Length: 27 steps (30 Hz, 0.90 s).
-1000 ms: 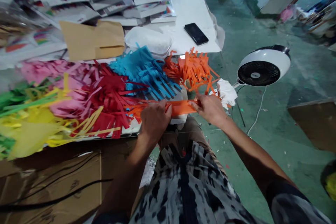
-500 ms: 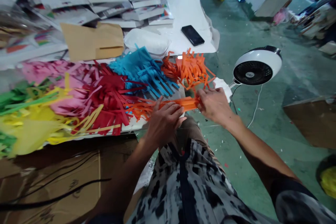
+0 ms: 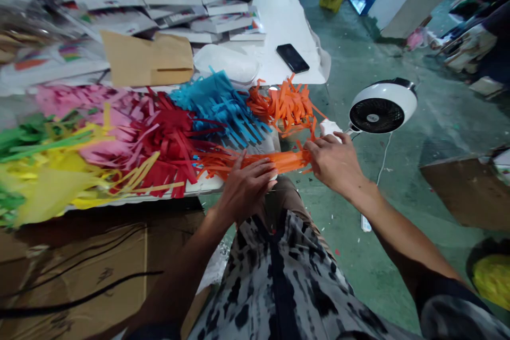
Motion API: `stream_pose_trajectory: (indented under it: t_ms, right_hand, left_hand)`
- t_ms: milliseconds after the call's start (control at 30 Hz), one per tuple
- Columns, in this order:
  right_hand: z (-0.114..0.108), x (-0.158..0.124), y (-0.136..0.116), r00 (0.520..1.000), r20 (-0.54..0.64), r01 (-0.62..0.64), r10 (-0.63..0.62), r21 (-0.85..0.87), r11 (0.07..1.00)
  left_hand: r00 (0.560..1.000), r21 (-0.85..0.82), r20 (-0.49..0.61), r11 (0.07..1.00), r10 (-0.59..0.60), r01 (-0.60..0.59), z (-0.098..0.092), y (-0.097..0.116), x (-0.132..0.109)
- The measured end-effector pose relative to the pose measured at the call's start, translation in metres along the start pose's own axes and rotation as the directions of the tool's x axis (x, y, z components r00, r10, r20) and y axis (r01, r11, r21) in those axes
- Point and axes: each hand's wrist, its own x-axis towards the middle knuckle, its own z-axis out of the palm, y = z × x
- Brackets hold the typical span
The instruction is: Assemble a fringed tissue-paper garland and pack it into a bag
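Red fringed paper (image 3: 167,138) heaps on worktop (image 3: 207,187), its ends near L hand (image 3: 247,188), whose grip is closed, fingers wrapped over orange fringed strip (image 3: 277,162). Strip lies btwn hands above person's lap, long axis roughly L–R, fringe trailing L. R hand (image 3: 334,164) grips its R end, nearer than L hand to loose orange fringe (image 3: 285,106). White desk fan (image 3: 382,109) stands far R. Vs. 0.5 s ago, R hand sits farther R, more strip showing btwn hands.

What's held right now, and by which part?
An orange paper fringe, by its solid band: the right hand grips the band's right end, and the left hand presses on it farther along, toward the cut strands.
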Motion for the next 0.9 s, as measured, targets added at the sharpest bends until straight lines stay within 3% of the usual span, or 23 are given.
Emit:
stream_pose_trajectory:
  t_ms: [200, 300, 367, 433, 500, 533, 700, 900]
  right_hand:
    - [0.0, -0.016, 0.04, 0.99, 0.018, -0.138, 0.138, 0.015, 0.99]
    - [-0.013, -0.025, 0.058, 0.959, -0.074, -0.27, 0.273, 0.053, 0.961]
    - [-0.019, -0.029, 0.055, 0.929, -0.177, -0.313, 0.326, 0.099, 0.945]
    - [-0.018, -0.031, 0.037, 0.949, -0.228, -0.18, 0.219, 0.18, 0.967]
    - [-0.007, -0.032, 0.012, 0.978, -0.199, 0.121, -0.068, 0.265, 0.957]
    - [0.002, -0.032, -0.001, 0.966, -0.179, 0.231, -0.185, 0.287, 0.93]
    - [0.048, -0.042, -0.031, 0.963, -0.138, 0.26, -0.231, 0.261, 0.93]
    - [0.066, -0.062, -0.03, 0.972, -0.095, 0.233, -0.216, 0.247, 0.941]
  left_hand:
    - [1.0, -0.024, 0.011, 1.0, -0.002, 0.003, 0.002, -0.004, -0.004]
    - [1.0, -0.022, 0.009, 1.0, -0.002, 0.002, 0.006, -0.006, -0.005]
    - [1.0, -0.016, 0.012, 1.0, 0.008, -0.008, 0.008, -0.007, -0.005]
    - [1.0, -0.004, 0.013, 1.0, 0.021, -0.021, 0.008, -0.007, -0.005]
    - [1.0, 0.008, 0.01, 1.0, 0.029, -0.029, 0.007, -0.006, -0.005]
    - [1.0, 0.012, 0.008, 0.999, 0.031, -0.031, 0.006, -0.005, -0.005]
    - [0.999, 0.017, -0.006, 0.999, 0.039, -0.039, 0.002, 0.0, -0.013]
    - [0.999, 0.072, -0.033, 0.997, 0.025, -0.022, -0.011, -0.013, -0.038]
